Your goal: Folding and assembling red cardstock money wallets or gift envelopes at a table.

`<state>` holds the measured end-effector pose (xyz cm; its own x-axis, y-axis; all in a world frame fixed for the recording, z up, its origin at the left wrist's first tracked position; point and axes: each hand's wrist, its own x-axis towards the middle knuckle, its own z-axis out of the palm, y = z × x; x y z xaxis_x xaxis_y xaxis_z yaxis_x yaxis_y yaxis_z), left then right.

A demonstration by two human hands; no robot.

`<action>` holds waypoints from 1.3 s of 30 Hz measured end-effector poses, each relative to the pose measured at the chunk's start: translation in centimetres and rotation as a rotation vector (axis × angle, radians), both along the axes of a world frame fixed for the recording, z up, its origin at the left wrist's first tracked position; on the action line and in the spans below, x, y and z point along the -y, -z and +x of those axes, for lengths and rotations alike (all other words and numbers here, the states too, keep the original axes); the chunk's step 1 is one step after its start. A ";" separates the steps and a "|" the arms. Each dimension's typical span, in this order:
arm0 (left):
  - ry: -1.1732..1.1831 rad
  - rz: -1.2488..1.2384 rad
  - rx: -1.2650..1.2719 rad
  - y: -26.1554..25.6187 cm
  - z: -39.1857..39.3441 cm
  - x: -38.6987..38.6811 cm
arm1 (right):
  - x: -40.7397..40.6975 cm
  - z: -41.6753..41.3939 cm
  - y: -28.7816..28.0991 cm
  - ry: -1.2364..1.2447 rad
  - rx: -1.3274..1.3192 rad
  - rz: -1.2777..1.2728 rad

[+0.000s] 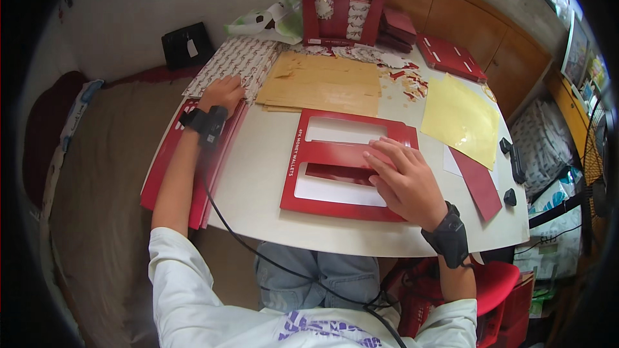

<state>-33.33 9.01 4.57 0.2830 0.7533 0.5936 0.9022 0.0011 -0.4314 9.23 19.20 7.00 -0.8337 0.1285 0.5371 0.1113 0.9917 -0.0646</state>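
A red cardboard window sleeve with white printing lies flat before me on the white table. It has two cut-out windows, and white card shows through them. A dark red strip lies across the lower window. My right hand rests over the sleeve's right side, its fingers slightly spread and gripping nothing visible. My left hand is at the near edge of a stack of patterned printed sheets. Its fingertips are curled out of sight, so a grip on a sheet cannot be told. Red sleeves lie stacked beneath my left forearm.
Brown kraft paper lies behind the sleeve, with paper scraps beside it. A red display box stands at the back. Right are a yellow sheet, a dark red card strip and black clips. A black cable crosses my lap.
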 end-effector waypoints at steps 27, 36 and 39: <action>-0.086 0.111 0.040 -0.1 0.9 -0.2 | 0.4 1.3 0.3 -0.006 -0.020 -0.020; -0.201 0.087 -0.006 0.7 0.0 -0.6 | 0.3 2.1 0.1 0.017 -0.022 -0.017; -0.182 0.131 0.034 0.9 -0.1 -0.5 | 0.4 2.1 0.2 0.019 -0.017 -0.014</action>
